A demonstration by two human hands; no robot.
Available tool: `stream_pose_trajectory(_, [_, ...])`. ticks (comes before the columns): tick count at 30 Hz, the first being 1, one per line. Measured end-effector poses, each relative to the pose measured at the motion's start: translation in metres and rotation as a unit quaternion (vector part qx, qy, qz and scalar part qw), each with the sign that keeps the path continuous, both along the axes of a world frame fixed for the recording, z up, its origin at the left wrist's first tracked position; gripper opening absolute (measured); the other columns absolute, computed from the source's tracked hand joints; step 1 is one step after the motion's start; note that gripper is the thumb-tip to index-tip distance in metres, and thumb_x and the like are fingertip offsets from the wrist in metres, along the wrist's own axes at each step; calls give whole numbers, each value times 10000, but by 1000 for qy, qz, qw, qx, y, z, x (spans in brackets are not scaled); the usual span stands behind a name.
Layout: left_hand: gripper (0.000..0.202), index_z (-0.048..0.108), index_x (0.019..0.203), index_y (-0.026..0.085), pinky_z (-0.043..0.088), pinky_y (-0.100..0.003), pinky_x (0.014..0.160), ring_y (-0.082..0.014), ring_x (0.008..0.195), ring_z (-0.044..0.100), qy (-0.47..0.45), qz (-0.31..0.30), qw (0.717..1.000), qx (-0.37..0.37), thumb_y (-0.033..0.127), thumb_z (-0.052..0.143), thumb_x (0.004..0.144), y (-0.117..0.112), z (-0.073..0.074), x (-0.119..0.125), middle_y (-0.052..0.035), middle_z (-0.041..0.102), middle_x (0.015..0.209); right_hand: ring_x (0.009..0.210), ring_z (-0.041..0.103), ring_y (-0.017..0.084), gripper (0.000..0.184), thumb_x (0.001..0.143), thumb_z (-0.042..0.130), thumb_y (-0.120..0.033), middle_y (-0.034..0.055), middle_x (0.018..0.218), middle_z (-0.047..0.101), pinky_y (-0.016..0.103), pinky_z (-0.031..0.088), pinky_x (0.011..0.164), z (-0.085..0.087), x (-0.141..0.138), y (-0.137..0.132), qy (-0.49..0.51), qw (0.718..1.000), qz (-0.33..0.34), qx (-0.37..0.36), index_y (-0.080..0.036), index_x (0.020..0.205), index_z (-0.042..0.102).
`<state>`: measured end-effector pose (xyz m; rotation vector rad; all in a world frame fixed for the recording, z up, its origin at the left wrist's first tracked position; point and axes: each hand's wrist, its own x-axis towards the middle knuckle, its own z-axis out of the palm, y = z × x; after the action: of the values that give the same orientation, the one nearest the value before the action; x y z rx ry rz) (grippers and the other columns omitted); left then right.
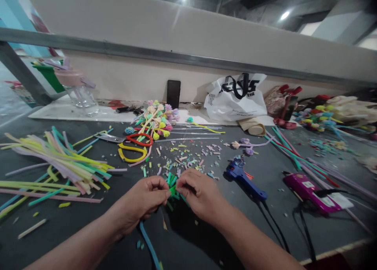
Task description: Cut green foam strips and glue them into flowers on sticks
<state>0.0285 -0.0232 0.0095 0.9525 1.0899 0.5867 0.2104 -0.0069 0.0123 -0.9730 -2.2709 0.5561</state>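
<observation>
My left hand (146,199) and my right hand (198,193) meet low in the middle of the dark table (88,230). Both pinch a small green pipe-cleaner piece (172,190) between their fingertips. A blue pipe cleaner (150,246) trails down from under my left hand. Short green cut pieces (172,180) lie just beyond the fingers. Scissors with yellow and red handles (131,146) rest farther back, beside a bunch of finished pipe-cleaner flowers (156,118).
A pile of long pastel pipe cleaners (59,160) lies at the left. A blue glue gun (243,177) and a purple one (309,189) sit at the right with black cords. A white bag (235,99), a phone (173,93) and a jar (81,93) stand along the back wall.
</observation>
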Motion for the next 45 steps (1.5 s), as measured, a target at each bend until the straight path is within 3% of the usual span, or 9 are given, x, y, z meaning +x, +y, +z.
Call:
stream_pose_trajectory(3, [178,458,716,187,86,-164,330,-12,345,180,-4,6,1000,11,329,565,727,-1,3,0,100,397,502,729,494,120,154,754,553,-103,28,875,536,253,415,690,2,1,3,57,997,-9,-50,-195,877,562])
stream_pose_trajectory(6, [176,460,723,187,96,-160,334,-12,352,190,0,10,1000,15,326,568,724,-1,4,0,98,403,516,691,510,109,203,740,578,-150,23,887,547,243,434,646,4,2,5,97,982,-27,-160,-203,936,575])
stream_pose_trajectory(10, [167,476,723,183,126,-156,333,-17,361,217,15,8,999,33,325,563,727,0,2,-1,92,413,527,581,536,98,89,727,584,-204,-27,643,553,213,425,546,5,-1,5,167,919,-37,-356,-179,811,572])
stream_pose_trajectory(13, [165,491,720,179,148,-151,336,-21,371,236,28,7,998,48,328,560,727,0,-1,-1,89,401,529,570,572,105,79,699,601,-195,-39,572,562,213,425,546,7,-4,5,203,881,-50,-424,-172,753,549])
stream_pose_trajectory(24, [165,506,705,170,159,-150,341,-26,377,251,66,-7,995,69,329,546,726,-1,-2,0,83,413,524,552,581,100,131,633,604,-138,-51,545,560,204,416,551,8,-9,5,246,847,-74,-466,-171,717,508])
stream_pose_trajectory(35, [146,515,710,173,184,-149,346,-33,382,276,111,-21,990,82,317,523,727,-1,-4,1,76,434,531,518,553,84,140,607,527,-83,-64,557,504,187,394,505,6,-13,3,217,868,-86,-438,-170,712,498])
stream_pose_trajectory(38, [150,502,701,175,177,-153,347,-35,380,262,110,-8,990,92,321,524,728,-1,-3,1,82,408,518,537,564,84,183,610,542,-95,-52,653,528,210,428,534,5,-13,4,239,863,-75,-439,-175,769,498])
stream_pose_trajectory(42, [179,491,658,163,208,-155,387,-41,406,291,122,22,982,145,321,532,731,1,-1,1,84,366,494,574,575,79,265,641,574,-120,-29,783,555,231,459,586,6,-9,7,263,861,-67,-430,-184,887,500])
stream_pose_trajectory(45, [170,512,662,160,292,-165,452,-65,478,389,157,49,962,219,308,521,746,2,1,-1,62,417,529,565,579,78,236,708,595,-206,-26,782,549,233,469,577,6,-5,7,279,851,-61,-441,-181,923,501])
